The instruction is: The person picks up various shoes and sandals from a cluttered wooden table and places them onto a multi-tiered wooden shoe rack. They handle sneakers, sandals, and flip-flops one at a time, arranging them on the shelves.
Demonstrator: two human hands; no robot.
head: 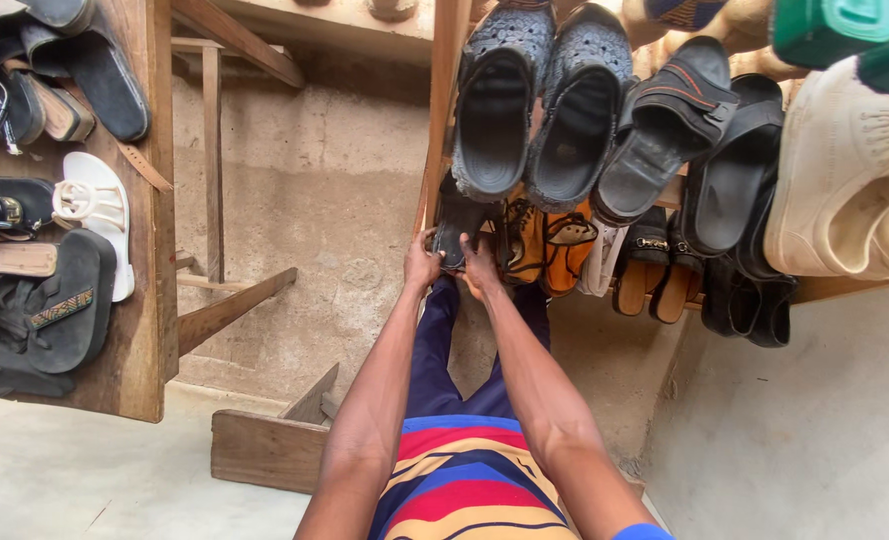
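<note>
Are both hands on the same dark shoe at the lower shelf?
Yes, the left hand and right hand both grip the dark shoe on the lower shelf.

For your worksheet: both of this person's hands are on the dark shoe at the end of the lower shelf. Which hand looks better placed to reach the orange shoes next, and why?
Probably the right hand. It grips the dark shoe on the side facing the orange shoes, which sit just beside it. The left hand is at the shelf's outer end and would have to cross over.

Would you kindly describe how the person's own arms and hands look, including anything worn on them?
Both forearms are bare, with no watch, bracelet or glove visible on the left hand or right hand. A blue sleeve edge shows at the right upper arm, matching a striped shirt in blue, red and tan.
</note>
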